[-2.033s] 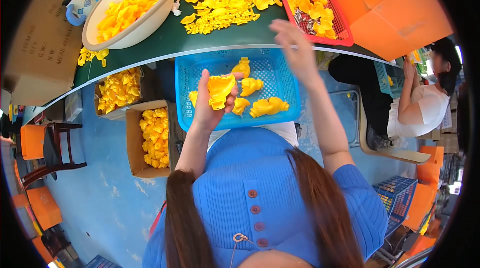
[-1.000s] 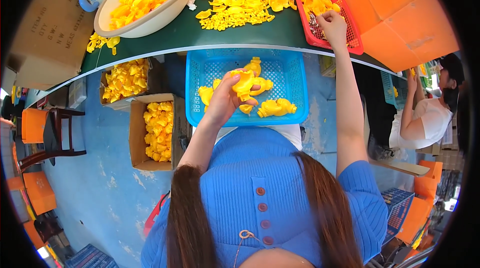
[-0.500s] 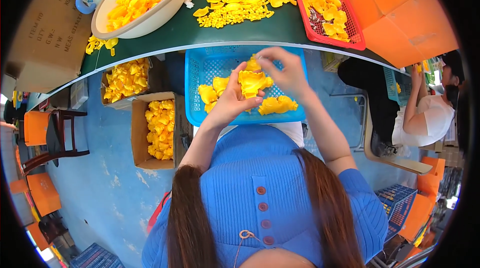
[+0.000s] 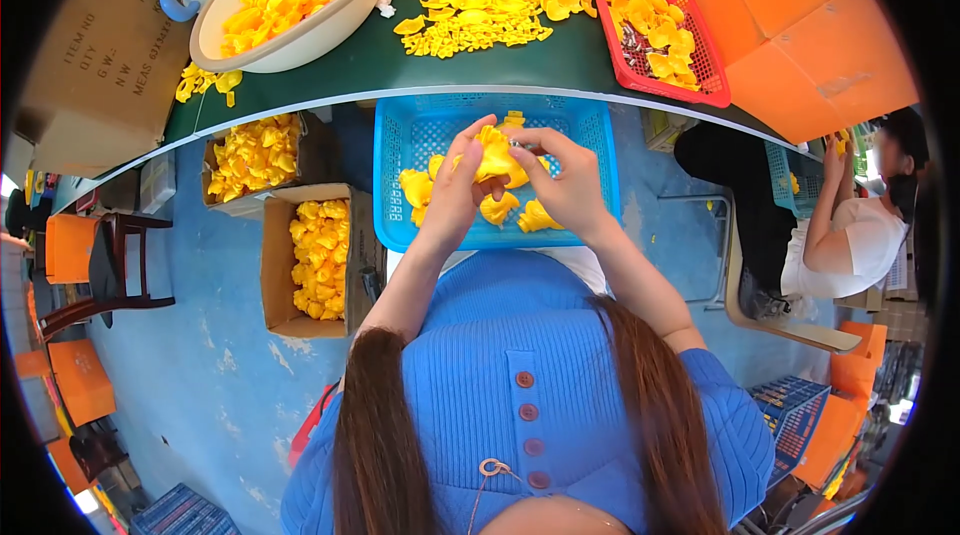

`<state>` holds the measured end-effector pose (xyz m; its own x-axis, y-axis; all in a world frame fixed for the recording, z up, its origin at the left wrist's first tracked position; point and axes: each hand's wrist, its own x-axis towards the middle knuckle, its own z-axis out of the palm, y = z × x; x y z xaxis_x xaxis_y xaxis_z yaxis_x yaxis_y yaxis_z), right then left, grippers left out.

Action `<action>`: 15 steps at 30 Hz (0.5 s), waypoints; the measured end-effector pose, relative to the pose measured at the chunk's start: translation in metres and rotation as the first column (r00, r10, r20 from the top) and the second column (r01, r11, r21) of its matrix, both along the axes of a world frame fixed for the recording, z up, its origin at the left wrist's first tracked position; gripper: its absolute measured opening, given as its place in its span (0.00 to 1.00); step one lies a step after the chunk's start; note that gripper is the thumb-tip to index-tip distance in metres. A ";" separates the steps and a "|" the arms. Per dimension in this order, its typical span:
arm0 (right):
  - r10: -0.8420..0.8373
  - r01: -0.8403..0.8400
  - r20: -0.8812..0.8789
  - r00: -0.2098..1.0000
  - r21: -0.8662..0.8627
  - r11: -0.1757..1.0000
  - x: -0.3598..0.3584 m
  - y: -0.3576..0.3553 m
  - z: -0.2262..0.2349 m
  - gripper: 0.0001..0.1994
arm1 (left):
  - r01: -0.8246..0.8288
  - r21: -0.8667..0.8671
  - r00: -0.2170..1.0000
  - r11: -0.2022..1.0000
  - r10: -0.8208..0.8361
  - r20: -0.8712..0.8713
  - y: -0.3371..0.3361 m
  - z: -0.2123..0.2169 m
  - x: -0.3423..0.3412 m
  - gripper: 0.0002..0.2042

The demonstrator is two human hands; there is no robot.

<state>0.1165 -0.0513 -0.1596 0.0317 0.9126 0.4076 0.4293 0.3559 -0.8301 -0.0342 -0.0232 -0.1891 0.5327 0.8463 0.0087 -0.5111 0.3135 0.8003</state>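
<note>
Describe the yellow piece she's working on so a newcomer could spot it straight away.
Start at the blue basket on the person's lap, below the green table edge. Above its middle, the left hand and right hand meet around one yellow piece. Unlike the loose pieces lying in the basket, it is lifted and pinched from both sides.

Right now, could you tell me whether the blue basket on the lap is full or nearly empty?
Nearly empty: the blue basket holds only a few yellow pieces, its mesh floor mostly bare.

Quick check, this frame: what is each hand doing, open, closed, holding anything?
Left hand: closed on the yellow plastic piece, above the blue basket.
Right hand: closed on the same yellow piece, fingers pinching it from the other side.
</note>
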 end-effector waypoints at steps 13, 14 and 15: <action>0.039 -0.039 -0.042 0.998 0.019 0.999 -0.002 -0.005 0.011 0.08 | -0.058 -0.060 0.998 0.997 0.059 0.023 0.003 0.013 -0.012 0.23; 0.041 -0.040 -0.038 0.998 0.017 0.999 -0.001 -0.005 0.011 0.07 | -0.053 -0.058 0.998 0.997 0.054 0.027 0.002 0.012 -0.012 0.23; 0.042 -0.041 -0.036 0.998 0.019 0.999 -0.001 -0.004 0.012 0.07 | -0.054 -0.059 0.998 0.997 0.055 0.026 0.002 0.012 -0.012 0.23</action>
<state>0.1154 -0.0553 -0.1476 0.0089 0.9057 0.4239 0.3833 0.3884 -0.8380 -0.0461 -0.0209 -0.1767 0.4861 0.8735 -0.0274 -0.5506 0.3305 0.7665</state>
